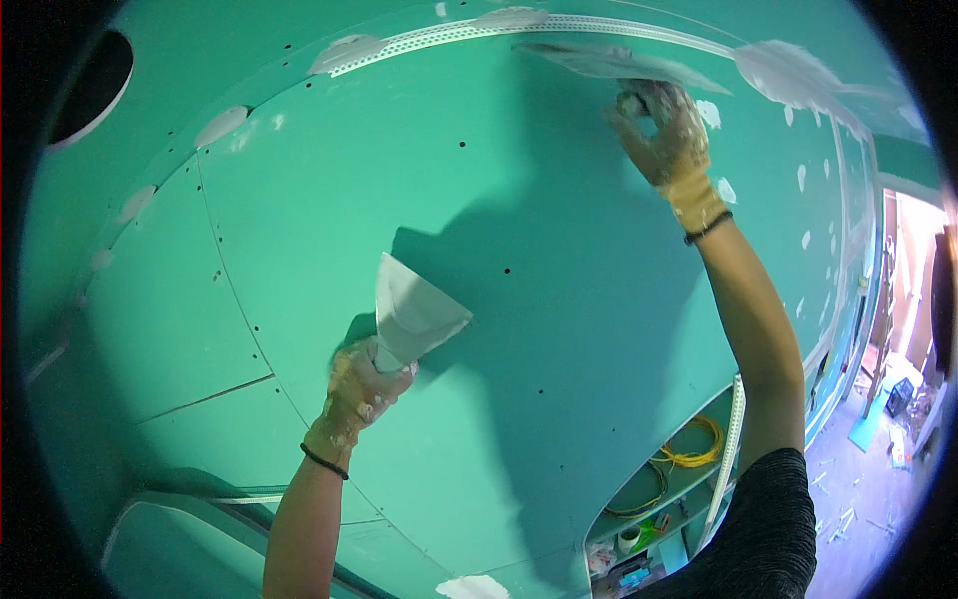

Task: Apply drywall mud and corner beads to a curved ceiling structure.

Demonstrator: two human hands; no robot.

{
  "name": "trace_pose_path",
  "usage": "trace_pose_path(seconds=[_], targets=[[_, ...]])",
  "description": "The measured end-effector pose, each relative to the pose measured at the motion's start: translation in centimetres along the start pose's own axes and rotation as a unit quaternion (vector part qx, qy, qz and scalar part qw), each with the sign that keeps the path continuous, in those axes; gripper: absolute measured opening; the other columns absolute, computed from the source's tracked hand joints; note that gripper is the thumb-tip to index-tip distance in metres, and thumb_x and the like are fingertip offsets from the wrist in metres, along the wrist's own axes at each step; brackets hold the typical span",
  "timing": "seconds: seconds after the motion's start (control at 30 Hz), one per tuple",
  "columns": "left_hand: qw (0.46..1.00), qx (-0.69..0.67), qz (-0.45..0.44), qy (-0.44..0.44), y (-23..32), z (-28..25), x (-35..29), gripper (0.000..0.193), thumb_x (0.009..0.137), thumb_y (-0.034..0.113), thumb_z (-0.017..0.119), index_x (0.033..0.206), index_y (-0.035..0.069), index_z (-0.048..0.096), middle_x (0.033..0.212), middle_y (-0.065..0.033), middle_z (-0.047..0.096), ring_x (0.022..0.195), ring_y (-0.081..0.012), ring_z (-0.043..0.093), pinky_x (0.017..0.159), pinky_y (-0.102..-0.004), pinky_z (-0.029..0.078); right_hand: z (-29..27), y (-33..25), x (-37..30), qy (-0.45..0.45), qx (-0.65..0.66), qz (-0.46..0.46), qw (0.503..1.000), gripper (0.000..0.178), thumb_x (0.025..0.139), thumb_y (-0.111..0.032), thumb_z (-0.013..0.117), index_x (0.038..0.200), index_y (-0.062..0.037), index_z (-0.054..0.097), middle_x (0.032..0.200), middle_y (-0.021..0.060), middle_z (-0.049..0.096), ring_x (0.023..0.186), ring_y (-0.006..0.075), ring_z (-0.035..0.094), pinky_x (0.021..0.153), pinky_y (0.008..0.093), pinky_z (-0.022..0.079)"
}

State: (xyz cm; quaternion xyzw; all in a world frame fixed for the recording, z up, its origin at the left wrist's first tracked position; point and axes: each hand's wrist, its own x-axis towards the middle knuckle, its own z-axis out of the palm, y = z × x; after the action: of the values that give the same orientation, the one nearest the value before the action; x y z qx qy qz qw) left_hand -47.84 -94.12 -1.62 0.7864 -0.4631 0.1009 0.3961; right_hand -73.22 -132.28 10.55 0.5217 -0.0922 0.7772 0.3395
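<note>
My left hand, smeared with white compound, is closed around the handle of a putty knife. The knife's broad blade is coated with pale compound and points upward in front of a green wall panel. Higher up on the right, my right hand, also smeared, grips a wide flat trowel. Its long thin blade is just under a white perforated corner bead along the panel's top edge. Whether the blade touches the panel all along is hard to tell. White compound patches lie along the bead.
Below right, a recessed shelf opening holds a yellow cable coil and small items. A perforated strip stands along its edge. A round hole is cut at upper left. Debris litters the floor at far right.
</note>
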Motion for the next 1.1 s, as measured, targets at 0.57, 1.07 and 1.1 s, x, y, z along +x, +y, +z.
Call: trace_pose_path(seconds=[0.57,1.07,1.1], targets=[[0.891,-0.087,0.108,-0.432,1.0,11.2,-9.4,0.022,0.083,0.017,0.081,0.088,0.003,0.065,0.068,-0.0003,0.063,0.059,-0.0029,0.053,0.048,-0.0228,0.043,-22.3,-8.9,-17.0,-0.451,0.679,0.487,0.314,0.055,0.1,-0.047,0.059,0.116,0.0049,0.065,0.113,0.0235,0.069,0.064,0.0116,0.067,0.046,0.0222,0.052],[0.805,-0.411,-0.17,-0.391,-2.9,8.7,-12.2,0.017,0.09,0.017,0.072,0.084,0.003,0.063,0.067,0.0016,0.059,0.06,-0.0071,0.053,0.057,-0.0243,0.049,-38.3,-8.3,-15.0,-0.733,0.208,0.523,0.383,0.026,0.086,-0.024,0.08,0.098,-0.0037,0.069,0.085,0.0032,0.071,0.071,0.0098,0.064,0.06,0.026,0.055],[0.807,-0.41,-0.163,-0.393,-1.2,8.6,-12.5,0.017,0.09,0.017,0.072,0.084,0.003,0.063,0.067,0.0016,0.059,0.06,-0.0071,0.053,0.057,-0.0243,0.049,-39.8,-7.4,-17.8,-0.687,0.262,0.523,0.432,0.026,0.087,-0.024,0.077,0.099,-0.0031,0.069,0.084,0.0045,0.07,0.066,0.0113,0.063,0.057,0.0251,0.052]])
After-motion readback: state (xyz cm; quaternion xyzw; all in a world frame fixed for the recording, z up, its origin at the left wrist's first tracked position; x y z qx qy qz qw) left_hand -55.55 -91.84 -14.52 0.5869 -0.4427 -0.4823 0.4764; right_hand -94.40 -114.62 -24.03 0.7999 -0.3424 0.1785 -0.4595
